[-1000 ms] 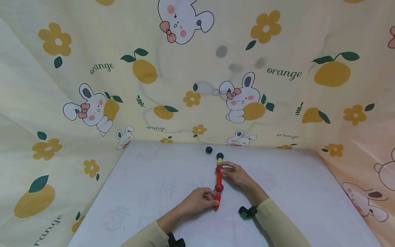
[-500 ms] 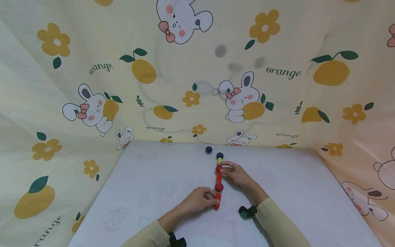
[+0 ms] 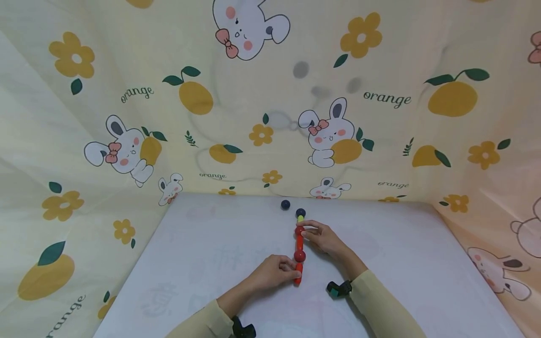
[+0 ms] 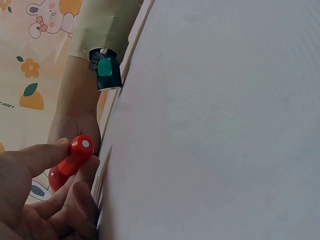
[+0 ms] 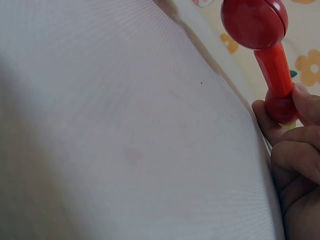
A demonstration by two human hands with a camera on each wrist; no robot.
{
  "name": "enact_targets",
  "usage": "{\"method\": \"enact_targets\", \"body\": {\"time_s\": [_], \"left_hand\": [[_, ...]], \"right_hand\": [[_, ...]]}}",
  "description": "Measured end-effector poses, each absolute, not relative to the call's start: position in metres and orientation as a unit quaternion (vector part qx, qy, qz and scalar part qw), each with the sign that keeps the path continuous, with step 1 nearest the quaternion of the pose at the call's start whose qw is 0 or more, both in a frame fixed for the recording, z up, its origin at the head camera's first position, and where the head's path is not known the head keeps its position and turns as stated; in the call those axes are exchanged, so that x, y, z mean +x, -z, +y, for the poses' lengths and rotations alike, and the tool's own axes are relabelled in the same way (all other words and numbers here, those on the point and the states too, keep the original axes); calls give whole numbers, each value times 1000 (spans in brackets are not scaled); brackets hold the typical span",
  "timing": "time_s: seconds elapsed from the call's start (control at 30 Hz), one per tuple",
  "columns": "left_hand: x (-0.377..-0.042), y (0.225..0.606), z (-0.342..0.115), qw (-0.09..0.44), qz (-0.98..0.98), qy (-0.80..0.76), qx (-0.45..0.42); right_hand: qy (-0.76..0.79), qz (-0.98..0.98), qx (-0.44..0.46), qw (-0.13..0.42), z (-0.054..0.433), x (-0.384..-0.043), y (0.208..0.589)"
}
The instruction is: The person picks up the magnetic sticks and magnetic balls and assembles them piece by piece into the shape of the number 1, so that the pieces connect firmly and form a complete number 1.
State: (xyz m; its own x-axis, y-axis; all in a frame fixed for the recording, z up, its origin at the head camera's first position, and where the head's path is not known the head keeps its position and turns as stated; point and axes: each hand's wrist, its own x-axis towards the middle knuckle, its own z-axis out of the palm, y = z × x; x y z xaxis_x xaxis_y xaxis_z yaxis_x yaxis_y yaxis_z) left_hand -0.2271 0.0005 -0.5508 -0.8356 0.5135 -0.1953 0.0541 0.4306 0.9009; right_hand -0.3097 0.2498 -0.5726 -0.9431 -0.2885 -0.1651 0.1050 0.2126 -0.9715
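Note:
In the head view a straight line of toy balls and rods runs away from me. My left hand (image 3: 270, 272) pinches a short red rod (image 3: 298, 274) between thumb and fingers; its far end is right at the near red ball (image 3: 299, 256). The left wrist view shows a pale round disc (image 4: 85, 143) in the rod's end. Another red rod (image 3: 299, 243) joins this ball to a second red ball (image 3: 299, 230), which my right hand (image 3: 324, 239) grips with thumb and fingers. Beyond it come a yellow-green rod (image 3: 300, 218) and a dark blue ball (image 3: 300, 212).
A loose dark blue ball (image 3: 285, 204) lies left of the line's far end. The white tabletop (image 3: 203, 244) meets a patterned cloth (image 3: 236, 164) at the back and sides. Small black cameras (image 3: 339, 289) sit at both wrists.
My left hand has moved the red rod slightly away from me, and the gap to the near red ball has closed. My right hand stays in place on its ball.

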Motion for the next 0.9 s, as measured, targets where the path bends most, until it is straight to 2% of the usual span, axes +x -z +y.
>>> {"method": "enact_targets", "body": {"time_s": [0.9], "left_hand": [[-230,550,1,225,817,-507,160]], "right_hand": [[616,771,-40,154,247,-308,570]]}}
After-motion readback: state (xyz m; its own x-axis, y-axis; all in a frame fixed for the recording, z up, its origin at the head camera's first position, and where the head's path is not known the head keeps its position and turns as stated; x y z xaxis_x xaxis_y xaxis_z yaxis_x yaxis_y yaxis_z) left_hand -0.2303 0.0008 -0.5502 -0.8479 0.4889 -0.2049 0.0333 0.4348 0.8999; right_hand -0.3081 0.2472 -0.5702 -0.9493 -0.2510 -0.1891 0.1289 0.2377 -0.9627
